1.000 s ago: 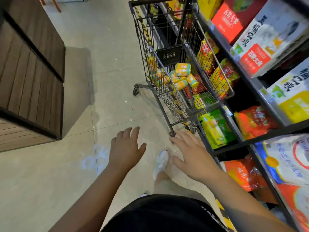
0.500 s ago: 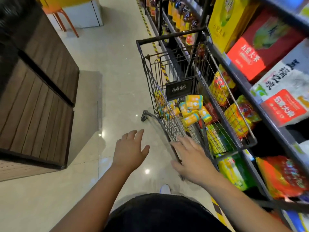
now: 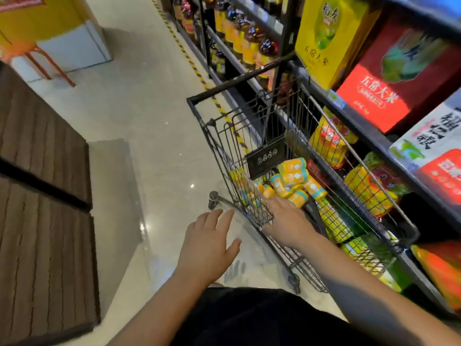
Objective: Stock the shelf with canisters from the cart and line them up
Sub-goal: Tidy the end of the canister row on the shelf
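A black wire cart [image 3: 219, 143] stands in the aisle against the shelving on the right. Several yellow canisters [image 3: 293, 177] with blue ends lie in a heap on its floor. My right hand [image 3: 287, 221] reaches over the cart's near rim into the basket, and its fingers lie at the nearest canisters; whether they hold one is hidden. Outside the cart's left side, my left hand [image 3: 208, 248] hovers above the floor with fingers spread and holds nothing.
The dark shelf unit [image 3: 374, 138] on the right carries boxed rice, yellow and orange bags, and bottles farther back. A brown slatted display [image 3: 42, 196] stands on the left. An orange stool [image 3: 37, 56] and a white cabinet stand at the far left.
I have stepped closer to the cart. My right hand went from outside the cart over its rim to the canisters. My left hand stayed open beside the cart.
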